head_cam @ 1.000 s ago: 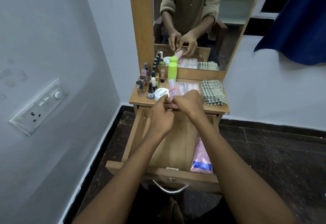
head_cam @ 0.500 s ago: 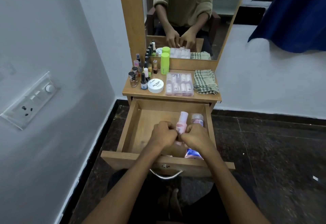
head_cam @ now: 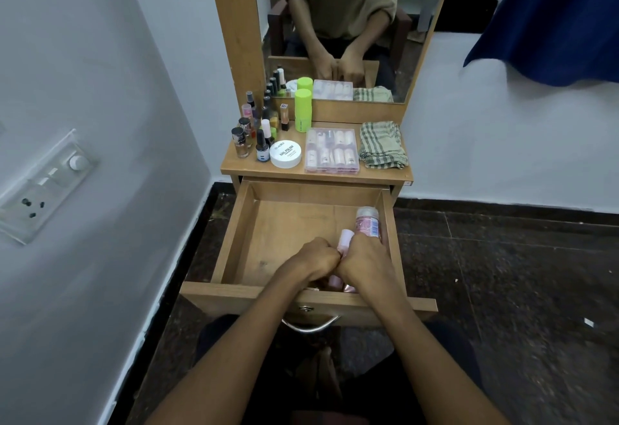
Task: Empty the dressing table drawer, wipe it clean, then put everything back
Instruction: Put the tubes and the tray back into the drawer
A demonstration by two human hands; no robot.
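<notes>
One dressing table (head_cam: 234, 170), wooden, mirror above; its drawer (head_cam: 284, 230) stands pulled out, floor mostly bare. Two hands I have low in the drawer's near right part: left hand (head_cam: 310, 258) and right hand (head_cam: 363, 262), knuckles touching, fingers of both curled round a pale pink bottle (head_cam: 345, 239) held upright between them. One pink-labelled bottle (head_cam: 367, 222) stands just beyond, near the drawer's right wall. On the tabletop, largest first: one folded checked cloth (head_cam: 383, 145) at right; one clear compartment box (head_cam: 332, 151); one green cylinder (head_cam: 303, 109); one white round jar (head_cam: 285, 154); several small nail polish bottles (head_cam: 254, 129) at left.
</notes>
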